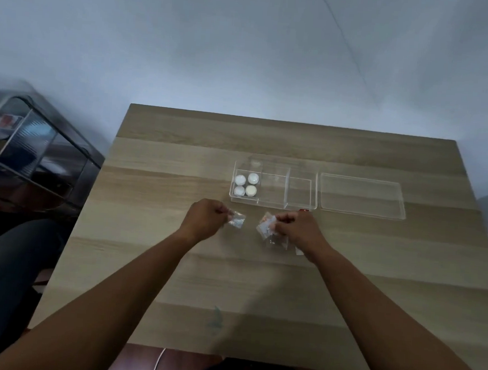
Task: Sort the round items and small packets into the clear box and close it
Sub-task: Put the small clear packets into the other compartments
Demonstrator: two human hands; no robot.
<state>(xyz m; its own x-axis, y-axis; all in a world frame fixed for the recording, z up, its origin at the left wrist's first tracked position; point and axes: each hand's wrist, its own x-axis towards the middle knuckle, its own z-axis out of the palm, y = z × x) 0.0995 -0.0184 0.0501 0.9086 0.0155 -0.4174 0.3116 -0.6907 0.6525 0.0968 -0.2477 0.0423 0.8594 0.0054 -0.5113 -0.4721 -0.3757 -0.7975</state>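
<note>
A clear box (300,186) with three compartments stands open on the wooden table. Several white round items (246,185) fill its left compartment; the other two hold nothing I can see. The clear lid (362,196) lies flat to the right of the box. My left hand (204,218) pinches one small clear packet (237,219) just in front of the box. My right hand (297,227) grips another small packet (266,224), above a few more clear packets (276,240) lying on the table. A small red bit (302,210) shows behind my right hand.
The wooden table (172,281) runs wide in front of my hands, with a small blue-green smear (215,318) near its front edge. A dark wire-framed cart (34,153) stands off the table's left side. A grey wall rises behind.
</note>
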